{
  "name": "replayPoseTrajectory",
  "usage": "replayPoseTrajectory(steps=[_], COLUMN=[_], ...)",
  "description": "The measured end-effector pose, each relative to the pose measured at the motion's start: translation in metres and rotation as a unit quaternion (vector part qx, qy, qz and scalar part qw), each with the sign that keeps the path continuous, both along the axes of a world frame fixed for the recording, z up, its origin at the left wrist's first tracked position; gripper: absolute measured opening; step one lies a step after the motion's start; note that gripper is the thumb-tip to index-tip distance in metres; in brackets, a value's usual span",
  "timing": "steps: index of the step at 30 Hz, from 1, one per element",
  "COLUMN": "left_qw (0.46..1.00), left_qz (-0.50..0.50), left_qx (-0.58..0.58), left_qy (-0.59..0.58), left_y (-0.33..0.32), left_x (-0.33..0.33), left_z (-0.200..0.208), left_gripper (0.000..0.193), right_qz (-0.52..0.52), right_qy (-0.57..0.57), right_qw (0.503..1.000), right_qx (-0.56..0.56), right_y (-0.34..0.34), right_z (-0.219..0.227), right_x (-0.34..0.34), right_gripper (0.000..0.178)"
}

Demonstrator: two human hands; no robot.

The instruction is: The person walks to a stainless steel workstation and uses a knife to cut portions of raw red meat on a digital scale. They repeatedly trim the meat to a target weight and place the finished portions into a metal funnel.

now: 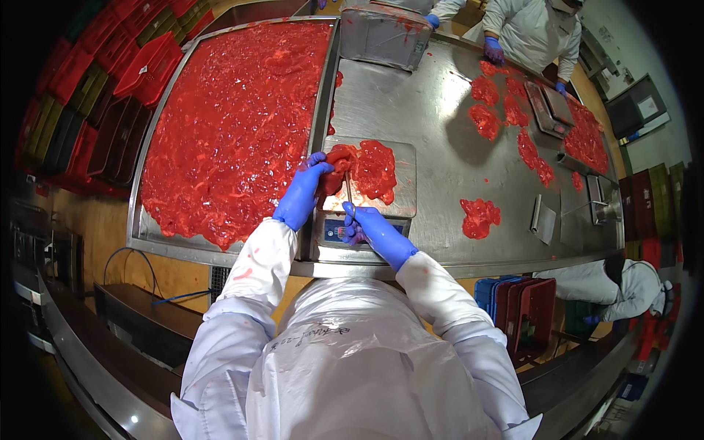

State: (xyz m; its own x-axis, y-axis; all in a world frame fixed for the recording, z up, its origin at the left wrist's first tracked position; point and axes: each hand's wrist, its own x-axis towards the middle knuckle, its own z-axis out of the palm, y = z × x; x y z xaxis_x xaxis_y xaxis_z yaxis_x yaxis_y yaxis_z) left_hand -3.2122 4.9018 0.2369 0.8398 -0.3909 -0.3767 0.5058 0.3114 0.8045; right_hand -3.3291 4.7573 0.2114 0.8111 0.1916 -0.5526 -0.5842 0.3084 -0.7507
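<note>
My left hand (pixel 299 194), in a blue glove, is closed on a piece of red raw meat (pixel 339 160) at the left side of a steel scale platform (pixel 405 158). In my gloved right hand (pixel 375 233) is a slim metal tool (pixel 349 192), its thin shaft pointing away from me toward that piece. The tool's exact kind is hard to make out. Another heap of red meat (pixel 375 172) lies on the platform, just right of the held piece. Below my right hand, the scale's display panel (pixel 336 232) is partly covered.
A wide steel tray (pixel 136 220) full of red meat adjoins on the left. Meat clumps (pixel 480 218) dot the steel table (pixel 433 198). A grey bin (pixel 385 37) stands at the back. Co-workers (pixel 532 33) stand across; another person (pixel 631 287) bends by crates (pixel 524 315) at right.
</note>
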Motion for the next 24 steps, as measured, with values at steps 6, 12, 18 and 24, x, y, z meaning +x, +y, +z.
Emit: replayPoseTrajectory(steps=[6, 12, 18, 24], left_qw=[0.998, 0.999, 0.998, 0.998], left_qz=[0.057, 0.005, -0.002, -0.008], left_qx=[0.006, -0.004, -0.046, -0.029], left_qy=[0.026, 0.041, 0.051, 0.047], left_y=[0.006, -0.002, 0.020, 0.020], left_x=[-0.004, -0.012, -0.007, -0.008], left_z=[0.009, 0.004, -0.016, -0.015], left_gripper=[0.040, 0.044, 0.045, 0.043], right_qz=[0.062, 0.048, -0.015, 0.118], right_qy=[0.007, 0.073, 0.028, 0.068], right_qw=[0.997, 0.992, 0.998, 0.987], right_qx=[0.050, 0.087, 0.060, 0.089], right_y=[-0.013, 0.002, -0.013, -0.005], right_z=[0.010, 0.022, -0.004, 0.026], right_x=[-0.036, -0.002, -0.017, -0.016], right_gripper=[0.049, 0.056, 0.045, 0.052])
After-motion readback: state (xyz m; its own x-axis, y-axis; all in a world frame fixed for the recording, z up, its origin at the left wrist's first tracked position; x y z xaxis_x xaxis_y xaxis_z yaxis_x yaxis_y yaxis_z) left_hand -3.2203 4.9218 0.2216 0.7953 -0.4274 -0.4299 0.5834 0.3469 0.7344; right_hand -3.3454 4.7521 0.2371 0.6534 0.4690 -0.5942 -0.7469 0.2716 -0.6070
